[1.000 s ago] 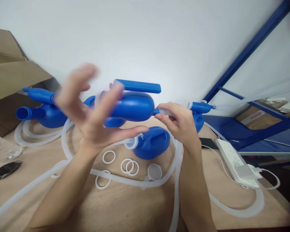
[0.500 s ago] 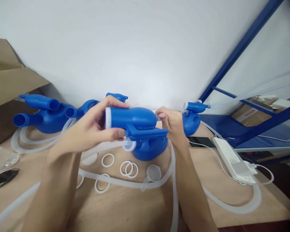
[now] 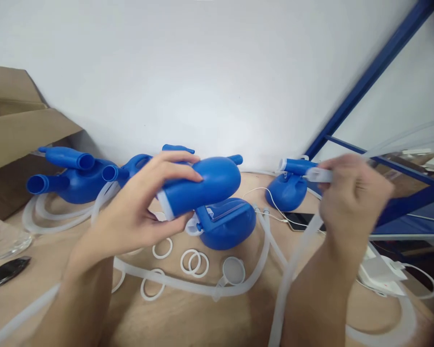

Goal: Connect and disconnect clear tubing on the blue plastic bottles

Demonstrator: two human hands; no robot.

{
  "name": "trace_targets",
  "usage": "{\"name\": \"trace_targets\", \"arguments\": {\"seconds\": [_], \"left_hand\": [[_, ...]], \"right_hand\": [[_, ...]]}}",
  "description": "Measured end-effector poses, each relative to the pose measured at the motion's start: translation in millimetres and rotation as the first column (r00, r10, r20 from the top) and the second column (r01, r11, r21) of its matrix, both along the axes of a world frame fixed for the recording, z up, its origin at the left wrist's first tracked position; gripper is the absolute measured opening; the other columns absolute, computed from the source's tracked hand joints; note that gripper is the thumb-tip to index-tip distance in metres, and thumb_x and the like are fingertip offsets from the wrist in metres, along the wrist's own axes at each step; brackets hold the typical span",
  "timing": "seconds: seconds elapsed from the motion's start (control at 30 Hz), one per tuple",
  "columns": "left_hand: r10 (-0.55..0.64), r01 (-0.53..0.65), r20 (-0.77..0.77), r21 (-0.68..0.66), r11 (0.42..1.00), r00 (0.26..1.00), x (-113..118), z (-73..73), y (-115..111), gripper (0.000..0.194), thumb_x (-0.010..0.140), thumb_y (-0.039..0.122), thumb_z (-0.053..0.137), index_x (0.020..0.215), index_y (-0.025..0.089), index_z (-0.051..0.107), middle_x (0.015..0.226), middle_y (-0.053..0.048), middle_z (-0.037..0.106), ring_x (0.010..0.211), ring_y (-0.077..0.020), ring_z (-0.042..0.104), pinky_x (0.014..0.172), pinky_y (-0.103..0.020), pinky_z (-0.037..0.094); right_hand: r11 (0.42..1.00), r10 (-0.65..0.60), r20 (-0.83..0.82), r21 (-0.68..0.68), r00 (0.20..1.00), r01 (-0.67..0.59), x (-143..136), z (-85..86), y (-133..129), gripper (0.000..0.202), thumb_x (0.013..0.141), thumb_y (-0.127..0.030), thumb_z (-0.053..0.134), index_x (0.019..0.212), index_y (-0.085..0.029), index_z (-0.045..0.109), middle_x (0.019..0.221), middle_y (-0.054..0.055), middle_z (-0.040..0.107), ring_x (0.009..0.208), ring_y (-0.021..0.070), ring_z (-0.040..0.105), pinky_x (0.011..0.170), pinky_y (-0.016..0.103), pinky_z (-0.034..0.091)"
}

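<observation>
My left hand [image 3: 152, 197] is wrapped round a blue cylindrical part [image 3: 210, 183] with a white ring at its near end. Right below that part is a blue rounded body [image 3: 229, 226] with a flat handle and a white cap at its side. Off to the right, my right hand [image 3: 350, 193] is closed and blurred, gripping a translucent connector [image 3: 318, 175]. A translucent tube [image 3: 292, 270] hangs below this hand. Behind the connector stands another blue bottle [image 3: 287, 190].
White rings [image 3: 190, 261] and a clear cap [image 3: 233, 271] lie on the wooden table [image 3: 188, 323]. More blue bottles [image 3: 83, 183] and a cardboard box [image 3: 29, 130] are at left. A phone [image 3: 302, 220], power strip [image 3: 381, 274] and blue metal frame [image 3: 369, 77] are at right.
My right hand has moved right, away from the blue part, with the connector in its grip. The blue part in my left hand has tilted, and the view has shifted slightly.
</observation>
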State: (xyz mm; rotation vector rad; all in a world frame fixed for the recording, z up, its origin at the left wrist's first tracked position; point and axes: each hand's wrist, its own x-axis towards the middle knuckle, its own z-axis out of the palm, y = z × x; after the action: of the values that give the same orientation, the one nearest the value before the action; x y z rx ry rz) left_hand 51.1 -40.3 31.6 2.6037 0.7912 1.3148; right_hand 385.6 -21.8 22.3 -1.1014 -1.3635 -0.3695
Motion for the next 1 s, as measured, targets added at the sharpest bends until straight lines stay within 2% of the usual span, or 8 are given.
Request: {"name": "trace_targets", "arguments": {"seconds": [0.13,0.27,0.37,0.53,0.67,0.77,0.87,1.0], "left_hand": [[-0.085,0.087,0.082,-0.021,0.996,0.993,-4,2.2,2,0.051,0.087,0.038,0.077,0.133,0.036,0.057,0.136,-0.004,0.065,0.129,-0.0342,0.063,0.106,-0.053,0.058],[-0.067,0.071,0.09,-0.045,0.996,0.994,2,-2.2,6,0.051,0.086,0.033,0.077,0.133,0.036,0.058,0.133,-0.003,0.067,0.128,-0.0314,0.063,0.109,-0.051,0.057],[-0.038,0.041,0.054,-0.063,0.997,0.998,1,-2.3,6,0.047,0.088,0.034,0.074,0.132,0.036,0.059,0.134,-0.004,0.067,0.13,-0.0325,0.062,0.109,-0.051,0.056],[-0.09,0.088,0.092,0.025,0.996,0.992,5,-6.4,9,0.048,0.082,0.02,0.077,0.127,0.026,0.061,0.13,-0.008,0.068,0.126,-0.0306,0.065,0.108,-0.05,0.055],[-0.138,0.127,0.114,0.102,0.987,0.984,17,-14.4,13,0.047,0.082,0.014,0.08,0.125,0.023,0.063,0.13,-0.012,0.07,0.124,-0.0305,0.067,0.104,-0.048,0.057],[-0.117,0.104,0.109,0.12,0.987,0.987,24,-16.4,12,0.042,0.083,0.015,0.08,0.122,0.022,0.066,0.129,-0.012,0.071,0.122,-0.031,0.069,0.102,-0.046,0.059],[-0.08,0.075,0.033,0.125,0.989,0.996,28,-15.5,7,0.039,0.086,0.013,0.075,0.123,0.023,0.067,0.131,-0.012,0.071,0.122,-0.0306,0.07,0.099,-0.044,0.061],[-0.035,0.044,-0.046,0.21,0.977,0.998,32,-18.8,2,0.042,0.089,0.004,0.066,0.125,0.025,0.066,0.14,-0.011,0.068,0.126,-0.027,0.069,0.099,-0.038,0.062]], "right_hand": [[0.963,0.209,0.039,-0.182,0.977,-0.199,-18,-8.0,16,0.051,0.107,-0.054,0.046,0.076,-0.021,0.068,0.054,-0.003,0.05,0.05,0.0135,0.047,0.052,0.03,0.034],[0.92,0.324,0.028,-0.241,0.945,-0.309,-48,-8.4,17,0.057,0.106,-0.061,0.043,0.072,-0.021,0.064,0.055,-0.003,0.047,0.051,0.0132,0.045,0.052,0.029,0.035],[0.903,0.363,-0.036,-0.232,0.931,-0.361,-58,-7.8,13,0.059,0.107,-0.063,0.041,0.071,-0.021,0.061,0.056,-0.002,0.047,0.051,0.0129,0.046,0.052,0.029,0.036],[0.896,0.383,-0.048,-0.222,0.923,-0.383,-59,-10.2,12,0.061,0.106,-0.064,0.041,0.066,-0.021,0.058,0.056,-0.002,0.048,0.053,0.0124,0.046,0.055,0.029,0.036],[0.911,0.351,-0.047,-0.212,0.935,-0.353,-58,-10.3,13,0.063,0.106,-0.065,0.04,0.064,-0.021,0.059,0.054,-0.002,0.049,0.051,0.0128,0.046,0.055,0.03,0.036],[0.921,0.332,-0.018,-0.212,0.943,-0.328,-58,-10.1,15,0.064,0.105,-0.065,0.041,0.062,-0.021,0.058,0.052,-0.002,0.049,0.049,0.0131,0.046,0.054,0.031,0.035],[0.918,0.342,0.034,-0.224,0.939,-0.327,-57,-11.1,17,0.064,0.105,-0.065,0.04,0.061,-0.021,0.058,0.05,-0.002,0.049,0.048,0.0133,0.046,0.055,0.031,0.036],[0.914,0.36,0.055,-0.221,0.931,-0.34,-53,-14.1,20,0.066,0.106,-0.065,0.038,0.06,-0.022,0.057,0.05,-0.001,0.053,0.048,0.0138,0.049,0.056,0.031,0.039]]}}
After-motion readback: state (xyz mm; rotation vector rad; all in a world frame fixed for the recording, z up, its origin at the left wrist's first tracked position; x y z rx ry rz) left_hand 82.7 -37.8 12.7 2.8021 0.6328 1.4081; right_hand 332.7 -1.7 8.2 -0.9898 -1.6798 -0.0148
